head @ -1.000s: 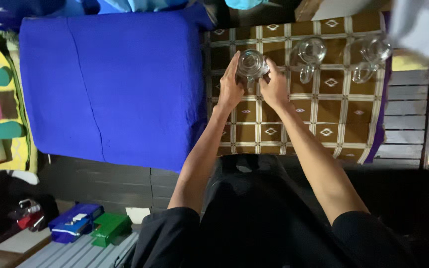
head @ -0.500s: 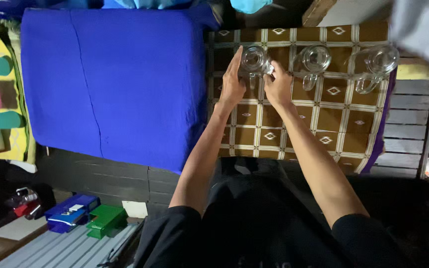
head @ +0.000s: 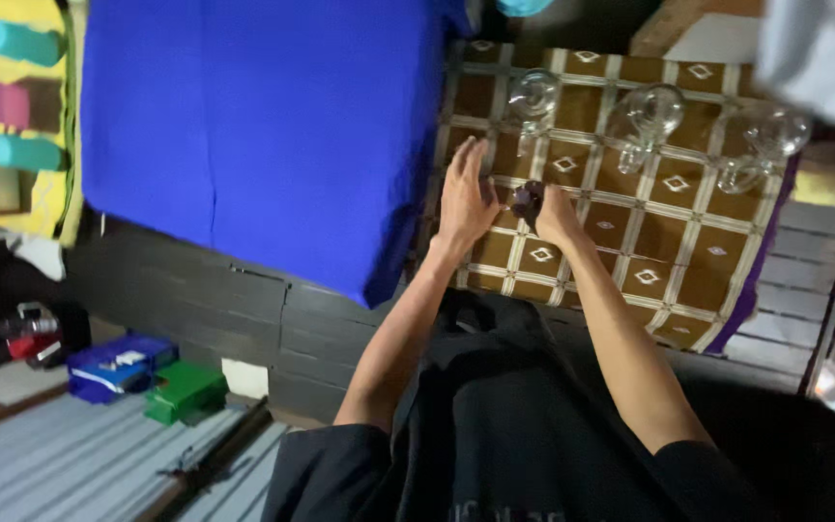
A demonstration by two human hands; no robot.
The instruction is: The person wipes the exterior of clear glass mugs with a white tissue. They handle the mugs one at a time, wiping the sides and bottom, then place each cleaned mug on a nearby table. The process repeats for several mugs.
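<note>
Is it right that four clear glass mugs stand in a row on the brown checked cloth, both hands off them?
Not quite: the head view shows three clear glass mugs, not four, in a row on the brown checked cloth. The left hand and right hand are off them.

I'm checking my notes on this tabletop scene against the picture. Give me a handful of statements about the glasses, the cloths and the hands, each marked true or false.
1. Three clear glass mugs stand in a row on the brown patterned cloth. True.
2. The left hand is gripping a mug. False: it lies open on the cloth, apart from the nearest mug.
3. A blue cloth lies left of the patterned cloth. True.
4. The right hand is wrapped round the middle mug. False: it is low on the cloth, curled, with something small and dark at its fingers; what it is cannot be told.
5. A green box sits on the floor beside a blue one. True.
</note>
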